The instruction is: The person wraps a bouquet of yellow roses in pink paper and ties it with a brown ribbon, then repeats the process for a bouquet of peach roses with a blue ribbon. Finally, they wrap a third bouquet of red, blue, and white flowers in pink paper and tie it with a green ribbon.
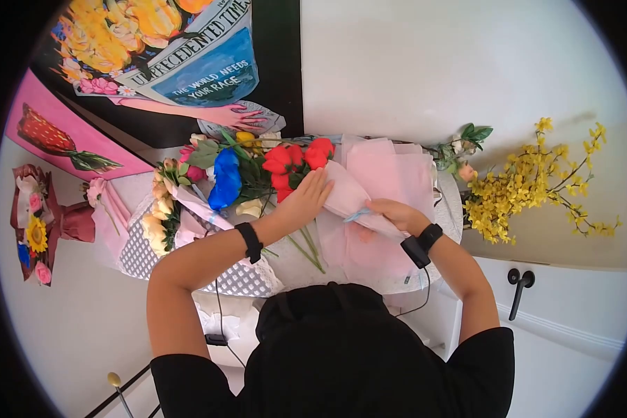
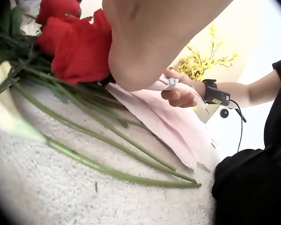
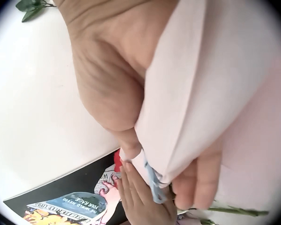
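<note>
A bouquet of red flowers point(image 1: 283, 161) is wrapped in pale pink paper point(image 1: 344, 191), with a light blue ribbon point(image 1: 357, 214) tied round its narrow part. My right hand point(image 1: 399, 215) grips the wrapped handle at the ribbon; fingers and thumb curl round the paper in the right wrist view. My left hand point(image 1: 305, 200) rests with straight fingers on the upper part of the wrapping, just below the red blooms. In the left wrist view, loose green stems point(image 2: 117, 152) and a pale cream flower point(image 2: 11, 105) lie on the table under the left arm.
Pink wrapping sheets point(image 1: 390, 174) lie stacked on the white table point(image 1: 449, 230). Left of the bouquet are a blue flower point(image 1: 226, 180) and peach flowers point(image 1: 157, 226). Yellow blossom branches point(image 1: 519, 195) stand at the right; paintings point(image 1: 202, 70) lean behind.
</note>
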The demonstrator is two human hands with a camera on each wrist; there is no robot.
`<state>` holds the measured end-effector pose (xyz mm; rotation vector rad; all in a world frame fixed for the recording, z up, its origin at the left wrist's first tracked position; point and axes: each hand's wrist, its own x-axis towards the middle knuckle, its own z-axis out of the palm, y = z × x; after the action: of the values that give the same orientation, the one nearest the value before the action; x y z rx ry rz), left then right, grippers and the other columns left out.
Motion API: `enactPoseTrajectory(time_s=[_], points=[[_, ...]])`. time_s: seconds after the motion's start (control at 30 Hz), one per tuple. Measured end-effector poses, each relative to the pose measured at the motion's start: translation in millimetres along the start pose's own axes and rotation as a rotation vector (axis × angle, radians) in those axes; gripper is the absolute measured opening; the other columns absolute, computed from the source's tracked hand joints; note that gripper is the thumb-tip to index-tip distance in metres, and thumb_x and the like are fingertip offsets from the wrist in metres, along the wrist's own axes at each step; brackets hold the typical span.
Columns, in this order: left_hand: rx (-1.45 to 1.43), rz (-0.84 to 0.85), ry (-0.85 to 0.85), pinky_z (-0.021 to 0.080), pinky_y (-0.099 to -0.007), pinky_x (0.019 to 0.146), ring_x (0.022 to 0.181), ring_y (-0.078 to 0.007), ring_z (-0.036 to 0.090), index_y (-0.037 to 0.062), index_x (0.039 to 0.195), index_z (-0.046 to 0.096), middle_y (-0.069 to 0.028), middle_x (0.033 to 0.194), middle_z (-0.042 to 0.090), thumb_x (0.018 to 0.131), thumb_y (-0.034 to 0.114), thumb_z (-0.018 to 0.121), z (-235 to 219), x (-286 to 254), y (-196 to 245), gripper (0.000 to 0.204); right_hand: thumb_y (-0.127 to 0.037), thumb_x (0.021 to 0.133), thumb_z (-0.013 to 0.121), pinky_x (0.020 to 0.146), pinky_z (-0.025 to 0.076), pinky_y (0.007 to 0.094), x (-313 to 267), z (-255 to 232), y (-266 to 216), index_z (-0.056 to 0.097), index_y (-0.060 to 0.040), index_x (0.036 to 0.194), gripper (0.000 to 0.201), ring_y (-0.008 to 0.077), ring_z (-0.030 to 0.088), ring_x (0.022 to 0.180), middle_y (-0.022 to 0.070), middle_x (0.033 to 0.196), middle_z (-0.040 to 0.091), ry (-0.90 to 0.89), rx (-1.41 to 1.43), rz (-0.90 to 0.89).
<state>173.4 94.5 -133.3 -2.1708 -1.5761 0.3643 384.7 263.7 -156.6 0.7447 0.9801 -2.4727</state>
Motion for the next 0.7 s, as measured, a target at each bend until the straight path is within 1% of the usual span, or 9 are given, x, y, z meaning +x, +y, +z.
enactPoseTrajectory(time_s=[0.07,0.13,0.27,0.33,0.37,0.43,0.57,0.63,0.7], points=[[0.027,-0.024,0.039,0.02,-0.0457,0.106,0.127,-0.0355,0.033,-0.0053,0.128,0.039,-0.0245,0.13,0.04,0.083,0.028,0.042,8.4,-2.0,4.4,0.056,-0.027,0.091,0.049,0.065,0.054,0.0341,-11.8,-1.4,-2.8,0.046,0.0023,0.116,0.039,0.0209,0.063,0.073,0.0163,0.101,0.059,0.022,-0.003,0.013],[-0.023,-0.095,0.08,0.022,-0.0465,0.106,0.125,-0.0371,0.034,-0.0057,0.126,0.041,-0.0253,0.129,0.041,0.08,0.022,0.04,12.7,0.0,6.0,0.053,-0.026,0.09,0.052,0.061,0.053,0.0333,-31.9,-1.6,-7.3,0.048,0.0026,0.114,0.037,0.0197,0.063,0.072,0.0154,0.096,0.061,0.044,-0.379,0.077],[-0.054,-0.125,0.074,0.022,-0.0475,0.105,0.125,-0.0374,0.034,-0.007,0.125,0.041,-0.025,0.13,0.041,0.08,0.021,0.041,11.2,3.3,8.2,0.054,-0.026,0.087,0.055,0.054,0.051,0.03,-52.2,-12.7,-11.4,0.049,0.0027,0.111,0.038,0.0167,0.061,0.062,0.0133,0.088,0.063,-0.024,-0.396,0.199],[0.031,-0.107,0.024,0.024,-0.0476,0.104,0.125,-0.037,0.035,-0.0066,0.126,0.041,-0.0245,0.131,0.04,0.083,0.022,0.039,10.5,4.2,9.7,0.051,-0.028,0.087,0.056,0.043,0.043,0.0254,-55.3,-10.0,-12.1,0.05,0.0021,0.108,0.037,0.0123,0.054,0.05,0.0106,0.079,0.062,-0.054,-0.43,0.14],[0.03,-0.107,0.025,0.024,-0.0476,0.104,0.125,-0.037,0.035,-0.0066,0.126,0.041,-0.0245,0.131,0.04,0.083,0.022,0.039,13.2,4.3,10.8,0.051,-0.028,0.087,0.056,0.043,0.043,0.0254,-55.9,-10.5,-11.0,0.05,0.0021,0.108,0.037,0.0123,0.054,0.05,0.0106,0.079,0.062,-0.053,-0.428,0.141],[-0.001,-0.146,0.043,0.022,-0.0477,0.105,0.126,-0.0366,0.033,-0.0062,0.126,0.04,-0.0242,0.132,0.039,0.083,0.022,0.038,17.5,4.7,11.0,0.051,-0.03,0.088,0.055,0.036,0.031,0.0211,-56.9,-13.0,-9.1,0.051,0.0013,0.106,0.037,0.0069,0.041,0.042,0.0059,0.068,0.056,-0.011,-0.463,0.171],[-0.084,-0.186,-0.013,0.02,-0.0474,0.106,0.128,-0.0344,0.03,-0.0005,0.132,0.034,-0.0223,0.136,0.035,0.084,0.021,0.038,6.3,9.5,7.3,0.053,-0.032,0.091,0.05,0.036,0.023,0.0187,-59.9,-20.8,-6.2,0.049,0.0008,0.106,0.036,0.0032,0.028,0.04,-0.0011,0.06,0.044,-0.016,-0.356,0.264],[-0.26,-0.01,0.111,0.017,-0.0478,0.107,0.131,-0.0305,0.026,0.0058,0.137,0.027,-0.0201,0.138,0.032,0.072,0.02,0.057,-4.3,18.5,-14.4,0.074,-0.031,0.092,0.048,0.036,0.021,0.0175,-57.7,-15.0,-5.4,0.048,-0.0001,0.107,0.035,0.0018,0.025,0.042,-0.0043,0.059,0.034,-0.02,-0.382,0.264],[-0.249,0.015,0.021,0.02,-0.0476,0.105,0.128,-0.0299,0.03,0.0081,0.139,0.025,-0.0195,0.135,0.035,0.072,0.02,0.058,-13.4,25.1,-35.6,0.076,-0.033,0.092,0.047,0.036,0.02,0.0177,-57.3,-5.3,-9.8,0.05,-0.0009,0.106,0.035,0.0018,0.026,0.043,-0.0043,0.058,0.035,-0.005,-0.415,0.248]])
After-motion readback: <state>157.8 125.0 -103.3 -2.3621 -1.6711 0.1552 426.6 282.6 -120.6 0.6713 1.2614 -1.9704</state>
